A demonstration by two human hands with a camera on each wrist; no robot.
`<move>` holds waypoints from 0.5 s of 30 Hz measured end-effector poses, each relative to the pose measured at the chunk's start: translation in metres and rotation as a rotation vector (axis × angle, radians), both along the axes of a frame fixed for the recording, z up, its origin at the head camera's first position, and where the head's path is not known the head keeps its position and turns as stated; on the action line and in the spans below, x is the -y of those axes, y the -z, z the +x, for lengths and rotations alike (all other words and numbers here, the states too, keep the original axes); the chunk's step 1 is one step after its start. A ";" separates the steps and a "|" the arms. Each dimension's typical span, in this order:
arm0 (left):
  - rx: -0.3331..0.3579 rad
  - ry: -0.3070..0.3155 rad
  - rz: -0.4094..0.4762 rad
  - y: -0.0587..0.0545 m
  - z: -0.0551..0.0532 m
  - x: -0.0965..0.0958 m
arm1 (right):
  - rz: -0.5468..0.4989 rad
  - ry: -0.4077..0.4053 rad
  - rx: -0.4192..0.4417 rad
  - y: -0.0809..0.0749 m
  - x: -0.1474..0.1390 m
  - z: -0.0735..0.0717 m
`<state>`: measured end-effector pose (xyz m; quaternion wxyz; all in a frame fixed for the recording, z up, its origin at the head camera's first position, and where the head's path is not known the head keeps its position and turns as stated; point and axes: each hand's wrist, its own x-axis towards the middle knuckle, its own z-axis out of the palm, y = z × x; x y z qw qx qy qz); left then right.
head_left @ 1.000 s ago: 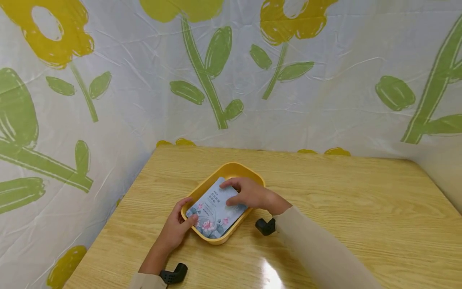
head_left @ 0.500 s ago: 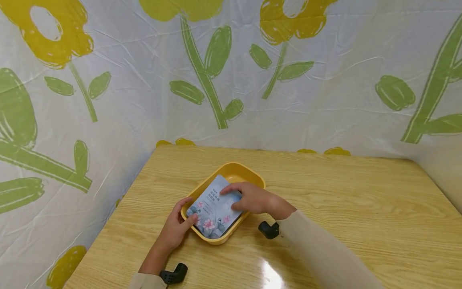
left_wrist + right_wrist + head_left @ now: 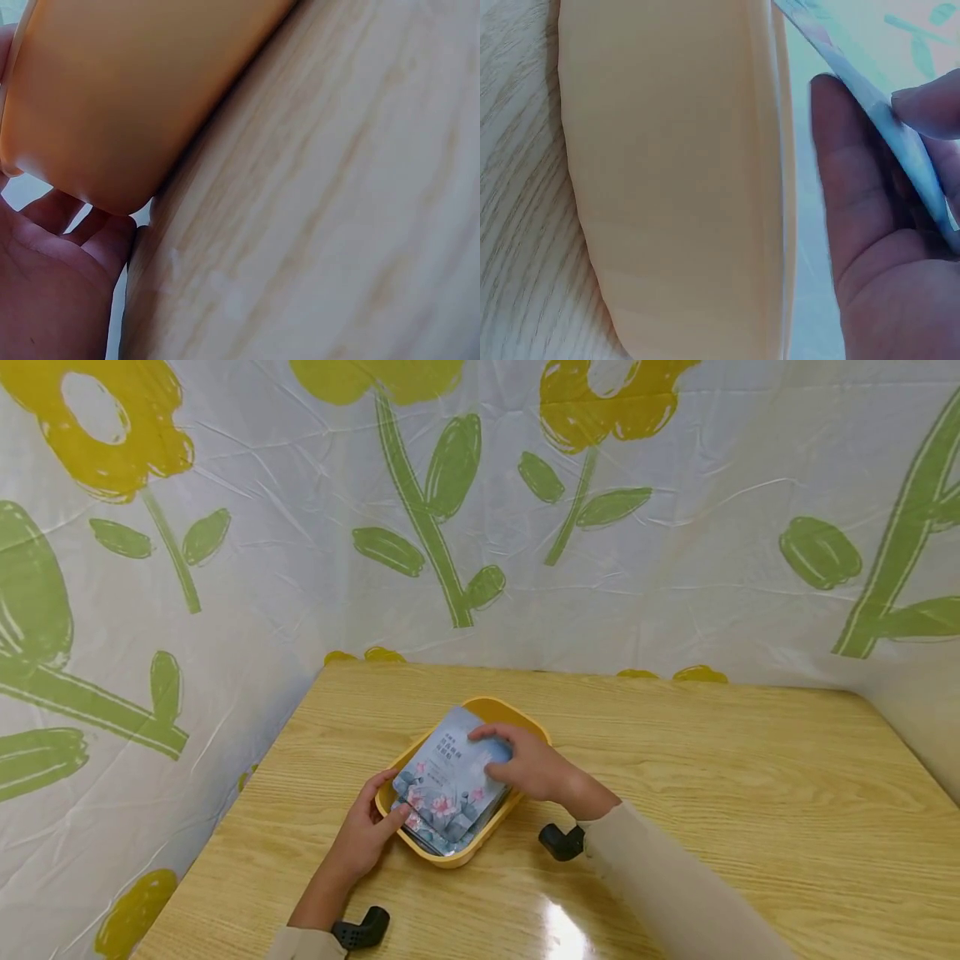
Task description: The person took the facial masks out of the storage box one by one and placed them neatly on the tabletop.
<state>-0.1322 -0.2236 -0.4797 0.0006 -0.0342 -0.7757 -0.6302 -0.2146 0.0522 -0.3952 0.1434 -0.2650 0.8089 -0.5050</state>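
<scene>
A light blue flat packet (image 3: 438, 764), printed with pink lotus flowers and dark characters, is tilted up inside a yellow plastic basin (image 3: 491, 708). My right hand (image 3: 536, 768) pinches its right edge; the right wrist view shows the packet (image 3: 904, 146) between thumb and fingers, above the basin's rim. Beneath it lies another packet (image 3: 452, 845) with similar flowers, mostly covered. At the basin's near left corner, my left hand (image 3: 360, 839) grips the rim, thumb over the inside. In the left wrist view its fingers reach under the basin (image 3: 127, 97).
The basin stands on a wood-grain table (image 3: 712, 793). Behind and to the left hangs a white cloth (image 3: 285, 527) with large yellow flowers and green leaves. A black wrist device (image 3: 363, 928) sits on the left wrist, another (image 3: 561, 842) on the right.
The right hand has lifted the upper packet and shifted it up and to the right, uncovering part of the packet beneath. The left hand and the basin have stayed put.
</scene>
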 end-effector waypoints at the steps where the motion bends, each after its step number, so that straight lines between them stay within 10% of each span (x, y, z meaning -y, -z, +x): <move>1: 0.000 -0.005 -0.008 0.000 0.000 0.000 | -0.007 0.009 -0.005 0.000 -0.001 0.000; 15: 0.013 0.009 -0.008 0.001 -0.001 0.002 | -0.117 0.067 -0.042 -0.017 -0.030 -0.002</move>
